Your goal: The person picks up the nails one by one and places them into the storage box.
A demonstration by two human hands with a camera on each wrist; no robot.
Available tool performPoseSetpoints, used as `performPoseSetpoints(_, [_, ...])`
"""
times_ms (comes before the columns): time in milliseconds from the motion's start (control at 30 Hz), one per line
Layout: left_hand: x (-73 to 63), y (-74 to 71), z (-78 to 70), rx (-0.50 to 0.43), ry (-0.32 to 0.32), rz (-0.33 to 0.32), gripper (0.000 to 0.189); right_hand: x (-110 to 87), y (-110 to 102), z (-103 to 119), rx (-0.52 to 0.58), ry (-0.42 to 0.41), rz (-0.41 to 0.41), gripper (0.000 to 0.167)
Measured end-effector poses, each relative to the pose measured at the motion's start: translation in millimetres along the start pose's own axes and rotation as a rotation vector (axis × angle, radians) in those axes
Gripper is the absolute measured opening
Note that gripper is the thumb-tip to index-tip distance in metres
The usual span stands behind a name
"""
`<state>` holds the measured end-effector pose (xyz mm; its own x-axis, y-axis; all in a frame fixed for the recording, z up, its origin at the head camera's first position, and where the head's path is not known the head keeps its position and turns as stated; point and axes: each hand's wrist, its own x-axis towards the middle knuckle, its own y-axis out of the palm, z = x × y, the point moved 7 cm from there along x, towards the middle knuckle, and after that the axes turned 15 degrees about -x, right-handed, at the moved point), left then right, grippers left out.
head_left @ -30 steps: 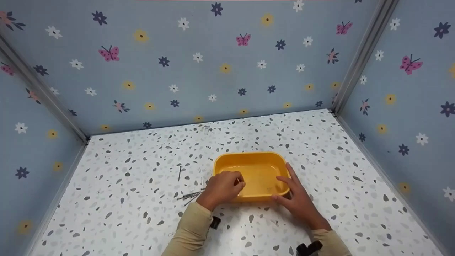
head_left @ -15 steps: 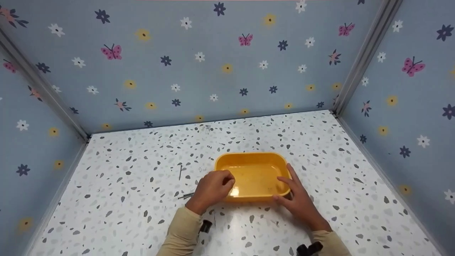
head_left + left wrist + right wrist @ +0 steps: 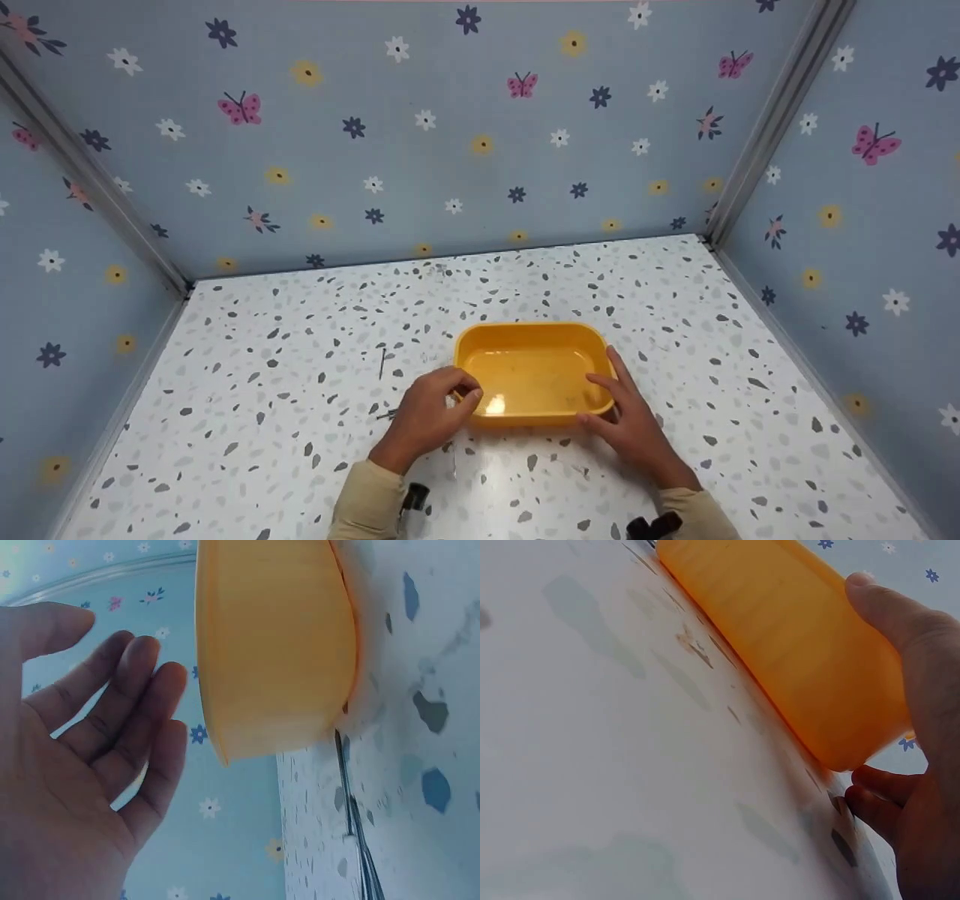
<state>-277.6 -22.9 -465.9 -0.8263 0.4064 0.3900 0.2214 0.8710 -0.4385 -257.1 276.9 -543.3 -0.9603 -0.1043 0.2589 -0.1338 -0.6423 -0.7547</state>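
Note:
A yellow plastic tray (image 3: 534, 330) with rounded corners sits on the speckled table in the head view. My right hand (image 3: 634, 427) holds its right end, thumb at the near rim and one finger reaching over inside. In the right wrist view the thumb rests on the rim and other fingertips are low at the tray's outer corner. My left hand (image 3: 427, 412) is by the tray's near left corner; the left wrist view shows its fingers loosely bent, holding nothing. Several thin nails (image 3: 364, 855) lie beside the tray, mostly hidden under the left hand in the head view.
A single nail (image 3: 382, 364) lies apart, left of the tray. Blue panels (image 3: 420, 150) printed with flowers and butterflies stand at the back and both sides of the white speckled table (image 3: 262, 420).
My left hand has moved left and back from over the tray to its near left corner, its fingers loosening and covering more of the nails. The right hand and tray stay put.

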Motion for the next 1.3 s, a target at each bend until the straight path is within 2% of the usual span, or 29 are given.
performPoseSetpoints(100, [-4.3, -7.6, 1.4, -0.061, 0.022, -0.042, 0.004, 0.0, -0.6, -0.4, -0.009, 0.011, -0.001, 0.064])
performPoseSetpoints(233, [-11.4, -17.6, 7.7, -0.085, -0.015, -0.129, 0.005, 0.0, -0.6, -0.1, -0.005, 0.007, 0.002, 0.065])
performPoseSetpoints(400, [-21.6, -28.3, 20.9, -0.024, -0.137, -0.251, 0.005, -0.5, 0.6, -0.3, -0.008, 0.008, 0.008, 0.066])
performPoseSetpoints(500, [-27.5, -32.5, 28.9, 0.019, -0.237, -0.277, 0.005, -0.6, 0.6, -0.3, -0.014, 0.012, 0.007, 0.065])
performPoseSetpoints(633, [-33.8, -35.1, 40.7, 0.082, -0.344, -0.255, 0.005, -0.3, 0.4, -0.2, -0.017, 0.017, 0.009, 0.065])
performPoseSetpoints(800, [-40.1, -36.4, 53.8, 0.190, -0.416, -0.183, 0.004, 0.3, -0.1, 0.8, -0.021, 0.007, 0.009, 0.065])
performPoseSetpoints(1033, [-45.2, -37.3, 67.8, 0.270, -0.445, -0.099, 0.009, -1.0, -1.0, 0.6, -0.014, 0.024, 0.016, 0.066])
performPoseSetpoints(1300, [-53.0, -42.6, 74.6, 0.348, -0.451, -0.109, 0.013, -1.3, -0.8, 1.2, -0.020, 0.020, 0.012, 0.067])
